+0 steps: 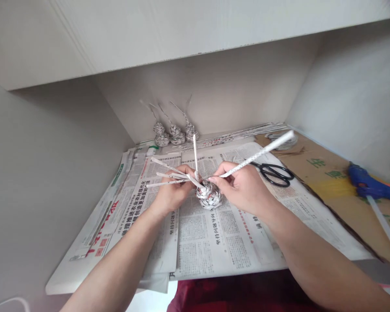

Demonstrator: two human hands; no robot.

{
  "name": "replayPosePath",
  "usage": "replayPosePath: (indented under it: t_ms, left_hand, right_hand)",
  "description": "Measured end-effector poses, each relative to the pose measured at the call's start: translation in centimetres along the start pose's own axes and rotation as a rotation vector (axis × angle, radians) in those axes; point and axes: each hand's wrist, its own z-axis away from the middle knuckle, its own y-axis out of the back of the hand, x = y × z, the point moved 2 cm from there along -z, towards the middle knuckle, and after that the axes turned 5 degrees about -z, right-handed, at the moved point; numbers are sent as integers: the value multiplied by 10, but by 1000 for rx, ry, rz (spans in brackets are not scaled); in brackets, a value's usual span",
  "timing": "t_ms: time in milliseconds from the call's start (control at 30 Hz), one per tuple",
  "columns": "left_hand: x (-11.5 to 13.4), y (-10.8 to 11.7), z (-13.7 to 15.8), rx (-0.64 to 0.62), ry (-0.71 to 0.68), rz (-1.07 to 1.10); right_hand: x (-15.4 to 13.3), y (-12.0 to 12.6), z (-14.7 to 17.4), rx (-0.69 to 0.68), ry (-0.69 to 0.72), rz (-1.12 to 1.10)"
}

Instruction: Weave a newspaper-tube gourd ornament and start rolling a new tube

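A small gourd woven from rolled newspaper is held over the newspaper-covered table, its round body downward. Several loose paper tubes stick out from its top, most toward the left and one nearly upright. My left hand is closed round the gourd's left side and upper part; some fingertips are hidden behind the tubes. On the other side my right hand pinches a long white rolled paper tube close to the weave. That tube slants up to the right.
Three woven paper gourds stand by the back wall, left of a bundle of long paper tubes. Black-handled scissors lie right of my hand. A blue glue gun rests on cardboard. A white panel overhangs the table.
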Motion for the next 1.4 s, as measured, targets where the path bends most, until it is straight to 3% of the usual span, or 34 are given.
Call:
replayPosePath:
  t_ms: [267, 500, 833, 933, 1033, 1133, 1233, 1300, 1400]
  left_hand:
    - [-3, 4, -1, -37, 6, -16]
    - [2, 9, -1, -84, 61, -24]
    - [-7, 3, 1, -22, 76, 23]
    - [-3, 2, 2, 13, 96, 13]
    - [1, 0, 3, 39, 109, -1]
    - [1, -4, 4, 53, 91, -3]
    - [0, -7, 6, 64, 55, 39]
    - [0, -8, 7, 66, 37, 61]
    - [3, -9, 8, 66, 14, 43]
  right_hand:
    - [7, 0, 1, -124, -120, 0]
    - [14, -4, 3, -155, -147, -152]
    - [23, -12, 5, -161, -170, -343]
    - [27, -8, 3, -137, -226, -293]
    - [34, 4, -2, -20, -273, -79]
    - [37, 21, -5, 234, -220, 305]
    - [32, 29, -2, 449, -40, 559]
    - [25, 26, 1, 431, 113, 577]
    - [15, 14, 6, 226, 198, 524]
